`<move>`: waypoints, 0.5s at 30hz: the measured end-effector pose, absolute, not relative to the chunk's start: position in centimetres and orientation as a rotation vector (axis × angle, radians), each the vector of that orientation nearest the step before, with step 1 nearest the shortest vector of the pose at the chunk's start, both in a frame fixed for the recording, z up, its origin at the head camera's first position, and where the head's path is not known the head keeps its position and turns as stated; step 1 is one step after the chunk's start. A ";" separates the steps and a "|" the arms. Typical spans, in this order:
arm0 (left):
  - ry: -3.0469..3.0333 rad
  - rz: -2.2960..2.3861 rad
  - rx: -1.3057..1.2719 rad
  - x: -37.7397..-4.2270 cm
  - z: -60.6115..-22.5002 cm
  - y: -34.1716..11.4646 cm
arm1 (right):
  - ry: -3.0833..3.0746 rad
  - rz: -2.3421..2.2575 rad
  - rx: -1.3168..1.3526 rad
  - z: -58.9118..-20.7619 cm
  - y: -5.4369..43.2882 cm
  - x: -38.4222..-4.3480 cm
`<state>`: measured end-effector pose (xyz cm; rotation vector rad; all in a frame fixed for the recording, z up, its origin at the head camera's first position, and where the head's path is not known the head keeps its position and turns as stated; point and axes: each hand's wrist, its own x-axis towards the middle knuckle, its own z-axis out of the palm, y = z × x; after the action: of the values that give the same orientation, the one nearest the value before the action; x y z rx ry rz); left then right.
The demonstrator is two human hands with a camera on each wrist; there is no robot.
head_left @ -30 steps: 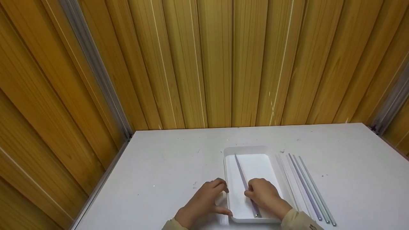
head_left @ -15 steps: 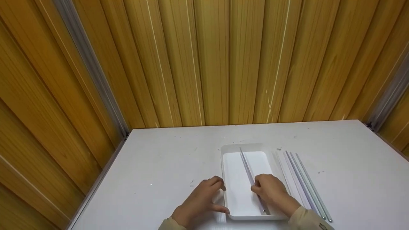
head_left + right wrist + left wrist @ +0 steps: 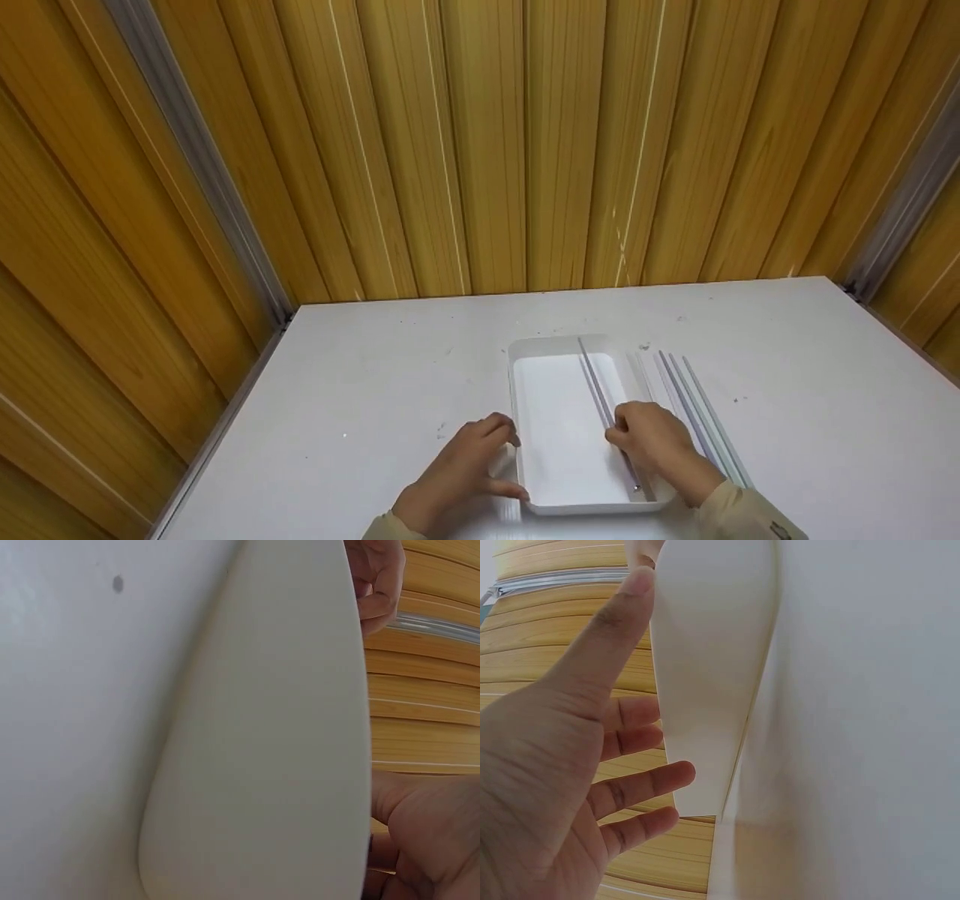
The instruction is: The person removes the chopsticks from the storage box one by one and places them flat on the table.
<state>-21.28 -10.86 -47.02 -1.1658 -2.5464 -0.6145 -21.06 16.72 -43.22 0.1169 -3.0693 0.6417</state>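
A thin lavender chopstick (image 3: 592,375) with a shiny end slants inside the white rectangular tray (image 3: 592,509). My right hand (image 3: 654,436) pinches it between thumb and curled fingers; its far end reaches the tray's back wall. My left hand (image 3: 466,463) steadies the tray's left side, fingertips along the wall and thumb at the near corner. In the left wrist view those fingers (image 3: 649,784) are spread and fairly straight against the outer wall (image 3: 712,675). The right wrist view shows mostly the tray's outer wall (image 3: 277,727), which hides the chopstick and much of my right hand (image 3: 442,832).
Several more chopsticks (image 3: 703,409), pale, lavender and mint green, lie side by side on the table just right of the tray, partly behind my right forearm. The white table (image 3: 375,375) meets yellow wood-look panels (image 3: 487,150) at its back and left.
My right hand has moved the chopstick rightward within the tray, from near its middle toward its right wall. My left hand stays at the tray's left side. The head view has shifted slightly.
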 end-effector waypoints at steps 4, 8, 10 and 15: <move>-2.560 -0.605 -1.152 -21.2 -47.0 -10.9 | -3.055 0.624 0.120 -43.0 17.2 -21.0; -2.558 -0.576 -1.153 -21.2 -47.1 -10.8 | -3.061 0.624 0.083 -42.8 17.7 -20.9; -2.557 -0.570 -1.155 -21.2 -47.1 -10.8 | -3.060 0.627 0.068 -42.6 17.9 -20.9; -2.563 -0.578 -1.156 -21.3 -47.1 -10.9 | -3.060 0.633 0.066 -42.5 18.4 -20.7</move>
<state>-21.28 -10.87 -47.08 -1.1557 -2.5625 -0.5783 -20.75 18.37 -42.48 0.0660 -3.0604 0.6333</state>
